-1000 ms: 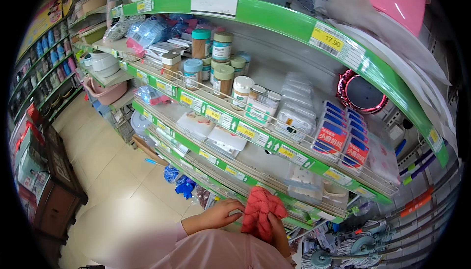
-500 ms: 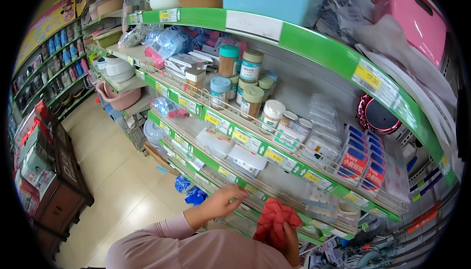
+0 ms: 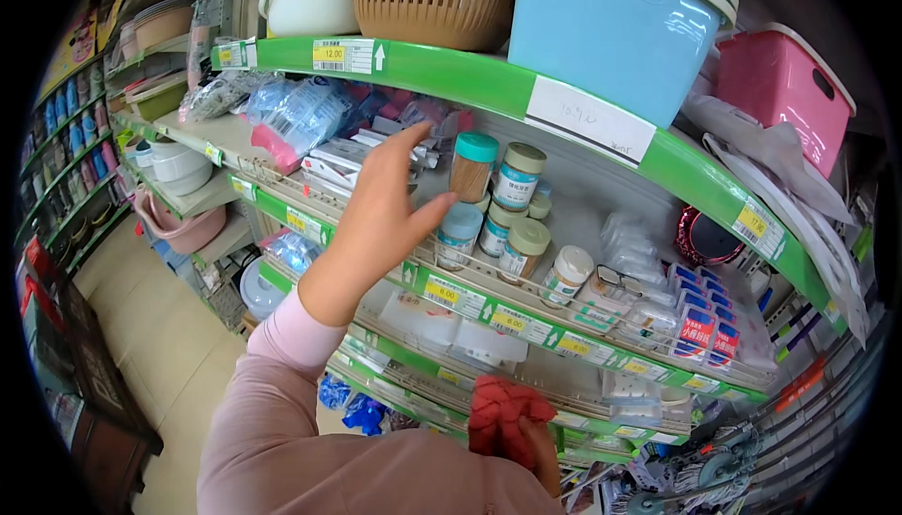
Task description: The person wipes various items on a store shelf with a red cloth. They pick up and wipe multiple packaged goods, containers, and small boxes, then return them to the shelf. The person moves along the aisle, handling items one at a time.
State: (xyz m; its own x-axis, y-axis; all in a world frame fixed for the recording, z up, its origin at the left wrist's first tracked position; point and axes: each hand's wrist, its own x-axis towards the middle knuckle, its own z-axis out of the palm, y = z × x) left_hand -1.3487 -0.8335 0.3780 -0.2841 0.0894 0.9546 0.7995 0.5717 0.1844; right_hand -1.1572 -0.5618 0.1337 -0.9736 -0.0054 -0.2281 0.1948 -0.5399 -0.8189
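Note:
My left hand (image 3: 390, 200) reaches over the middle shelf with thumb and fingers apart and nothing in it. Close to its fingertips stands a toothpick jar (image 3: 470, 181) with a teal lid. Beside this are a blue-lidded jar (image 3: 458, 233) and several green-lidded jars (image 3: 518, 177), all upright in a cluster. The left hand covers part of the flat white packs (image 3: 335, 163) behind it. Low at the front, my right hand (image 3: 543, 449) is closed round a bunched red cloth (image 3: 507, 412); its fingers are partly hidden by the cloth.
A wire rail (image 3: 601, 318) edges the shelf front. Blue-and-red boxes (image 3: 697, 327) and clear plastic packs (image 3: 648, 322) stand to the right. Overhead sit a brown basket (image 3: 437, 3), a blue bin (image 3: 611, 36) and a pink bin (image 3: 780, 92). The aisle floor (image 3: 160, 327) lies left.
My left hand has risen from near the lower shelf up to the jars, its fingers spreading. The right hand still holds the red cloth low down. The view has shifted.

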